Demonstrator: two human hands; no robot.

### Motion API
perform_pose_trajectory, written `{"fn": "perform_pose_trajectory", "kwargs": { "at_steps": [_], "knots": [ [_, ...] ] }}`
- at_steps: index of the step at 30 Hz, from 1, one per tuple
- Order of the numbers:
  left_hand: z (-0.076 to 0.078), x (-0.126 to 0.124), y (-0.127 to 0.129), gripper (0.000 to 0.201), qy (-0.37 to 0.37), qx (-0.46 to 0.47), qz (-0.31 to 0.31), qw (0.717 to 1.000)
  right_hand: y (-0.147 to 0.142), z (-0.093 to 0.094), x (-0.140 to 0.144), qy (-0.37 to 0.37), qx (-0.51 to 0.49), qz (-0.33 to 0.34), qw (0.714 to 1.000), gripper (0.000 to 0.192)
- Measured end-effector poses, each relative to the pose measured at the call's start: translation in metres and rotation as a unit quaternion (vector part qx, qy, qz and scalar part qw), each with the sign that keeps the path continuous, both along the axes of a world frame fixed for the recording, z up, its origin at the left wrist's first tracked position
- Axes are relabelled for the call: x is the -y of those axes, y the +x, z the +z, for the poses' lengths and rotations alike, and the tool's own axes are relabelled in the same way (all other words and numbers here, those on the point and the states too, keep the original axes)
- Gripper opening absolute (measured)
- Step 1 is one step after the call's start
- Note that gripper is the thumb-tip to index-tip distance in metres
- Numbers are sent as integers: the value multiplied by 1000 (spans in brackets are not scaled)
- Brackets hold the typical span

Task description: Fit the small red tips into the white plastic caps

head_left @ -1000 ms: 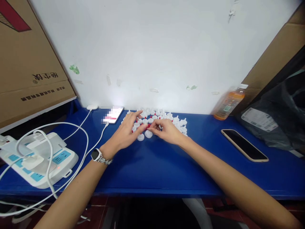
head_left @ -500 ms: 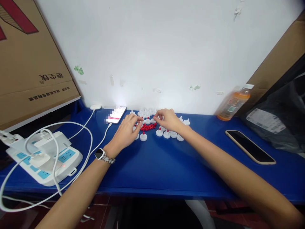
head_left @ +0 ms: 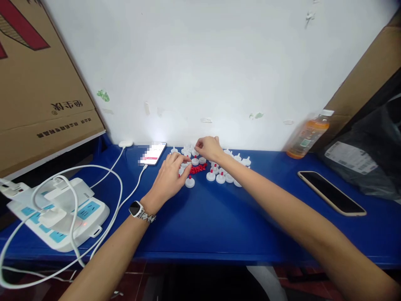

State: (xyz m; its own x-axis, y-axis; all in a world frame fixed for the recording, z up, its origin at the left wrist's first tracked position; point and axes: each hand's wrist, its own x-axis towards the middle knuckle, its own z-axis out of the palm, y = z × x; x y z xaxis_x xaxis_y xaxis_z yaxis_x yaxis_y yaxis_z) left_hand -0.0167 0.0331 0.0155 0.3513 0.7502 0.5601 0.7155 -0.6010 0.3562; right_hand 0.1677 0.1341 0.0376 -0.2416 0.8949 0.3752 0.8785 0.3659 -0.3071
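Note:
Several small white caps [head_left: 221, 178], some tipped with red, lie on a blue table [head_left: 213, 217] near the white wall. A little heap of red pieces [head_left: 198, 168] sits among them. My left hand [head_left: 171, 177], a watch on its wrist, rests at the left of the heap with fingertips pinched by a white cap [head_left: 189, 182]. My right hand [head_left: 209, 147] reaches to the far caps by the wall, fingers curled together over them. What either hand pinches is too small to make out.
A lit phone [head_left: 152, 153] on a white cable lies left of the caps. A white power strip [head_left: 59, 213] with cables sits at the left edge. A dark phone [head_left: 331, 192], an orange bottle [head_left: 305, 136], a black bag [head_left: 369, 163] and cardboard boxes [head_left: 37, 83] flank the table.
My right hand has moved away from the red heap to the far caps by the wall. My left hand stays beside the heap. The view shifted slightly.

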Motion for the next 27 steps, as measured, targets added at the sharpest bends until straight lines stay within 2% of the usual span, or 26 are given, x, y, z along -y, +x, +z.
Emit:
{"fn": "perform_pose_trajectory", "kwargs": {
  "at_steps": [2, 5, 7, 9, 11, 14, 16, 18, 22, 27],
  "knots": [
    [0, 1, 2, 23, 17, 19, 19, 999, 5, 2, 23, 21, -101, 21, 994, 17],
    [-2, 2, 6, 35, 37, 26, 33, 998, 9, 2, 59, -17, -218, 82, 972, 18],
    [-4, 2, 8, 32, 29, 0, 16, 999, 12, -1, 77, -55, -255, 123, 957, 22],
    [-5, 2, 9, 29, 12, -30, -5, 999, 16, -5, 86, -81, -261, 132, 953, 28],
    [-5, 2, 9, 32, 1, -48, -19, 999, 21, -10, 89, -79, -223, 107, 966, 32],
    [-3, 3, 9, 34, -2, -42, -27, 999, 29, -16, 87, -21, -71, 62, 995, 21],
    [-3, 4, 10, 34, -7, -31, -35, 999, 30, -20, 85, 11, 36, 40, 998, 15],
    [-2, 5, 11, 32, -12, -24, -46, 999, 28, -23, 82, 16, 99, 19, 995, 16],
    [-4, 7, 12, 26, -18, -32, -65, 997, 21, -24, 77, -3, 130, -20, 991, 19],
    [-7, 6, 9, 23, -24, -38, -74, 996, 18, -23, 68, -31, 113, -42, 992, 18]
  ]
}}
